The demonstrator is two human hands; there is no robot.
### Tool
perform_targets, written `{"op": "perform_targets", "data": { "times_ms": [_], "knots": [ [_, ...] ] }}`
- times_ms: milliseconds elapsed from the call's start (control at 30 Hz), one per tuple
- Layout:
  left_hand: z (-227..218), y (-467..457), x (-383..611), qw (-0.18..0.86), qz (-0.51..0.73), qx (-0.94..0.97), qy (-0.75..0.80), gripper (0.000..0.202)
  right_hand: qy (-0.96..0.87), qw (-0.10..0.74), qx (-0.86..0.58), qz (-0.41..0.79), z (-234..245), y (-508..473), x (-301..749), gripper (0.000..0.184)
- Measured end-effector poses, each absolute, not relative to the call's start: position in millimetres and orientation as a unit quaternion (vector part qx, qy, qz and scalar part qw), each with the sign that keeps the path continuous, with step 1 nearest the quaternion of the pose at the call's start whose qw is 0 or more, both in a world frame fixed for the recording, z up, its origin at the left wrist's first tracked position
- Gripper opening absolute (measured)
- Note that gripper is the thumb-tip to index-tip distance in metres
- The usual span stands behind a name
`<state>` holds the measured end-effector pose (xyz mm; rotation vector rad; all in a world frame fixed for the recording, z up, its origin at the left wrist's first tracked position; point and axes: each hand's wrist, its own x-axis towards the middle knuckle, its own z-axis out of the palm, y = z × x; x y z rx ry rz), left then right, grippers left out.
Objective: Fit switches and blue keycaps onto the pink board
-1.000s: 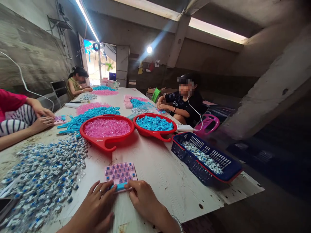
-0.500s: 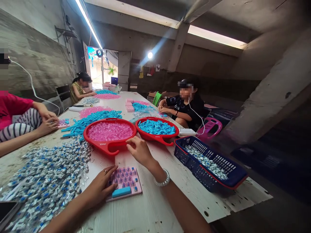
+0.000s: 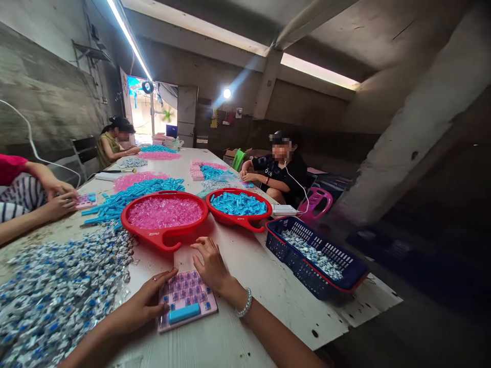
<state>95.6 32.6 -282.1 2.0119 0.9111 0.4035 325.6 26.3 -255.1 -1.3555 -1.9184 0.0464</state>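
Observation:
A small pink keyboard (image 3: pixel 187 299) lies on the table, with clear pink keycaps over blue switches and a long blue bar along its near edge. Some switches near its right and lower edges show bare blue. My left hand (image 3: pixel 148 299) holds its left side, thumb low and fingers at the far corner. Over the far right corner hovers my right hand (image 3: pixel 210 266), its fingers bent in a loose pinch; whatever lies between the fingertips is too small to make out. Just beyond sits a red tray (image 3: pixel 164 244) of clear pink keycaps.
Another red tray (image 3: pixel 243 221) holds blue bars. A dark blue basket (image 3: pixel 295 263) of switches stands at the right edge. Loose switches (image 3: pixel 57 291) spread across the left, with a blue bar pile (image 3: pixel 141 191) behind. Co-workers sit on both sides of the table (image 3: pixel 268 327).
My right hand has come back from the red tray's rim to the keyboard's far right corner. My left hand has slid slightly off the keys toward the left edge. The view has shifted.

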Motion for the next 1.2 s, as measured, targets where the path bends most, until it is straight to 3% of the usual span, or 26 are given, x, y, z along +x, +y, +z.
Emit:
{"op": "perform_targets", "data": {
  "times_ms": [267, 667, 1200],
  "knots": [
    [-293, 42, 91, 0.492, 0.163, 0.781, 0.349, 0.068, -0.709, 0.471, -0.513, 0.111, -279, 36, 346, 0.020],
    [-291, 44, 92, 0.555, 0.194, 0.739, 0.329, 0.073, -0.706, 0.422, -0.546, 0.159, -286, 34, 338, 0.020],
    [-299, 40, 97, 0.462, 0.242, 0.769, 0.371, 0.063, -0.706, 0.421, -0.544, 0.167, -285, 33, 338, 0.022]
  ]
}}
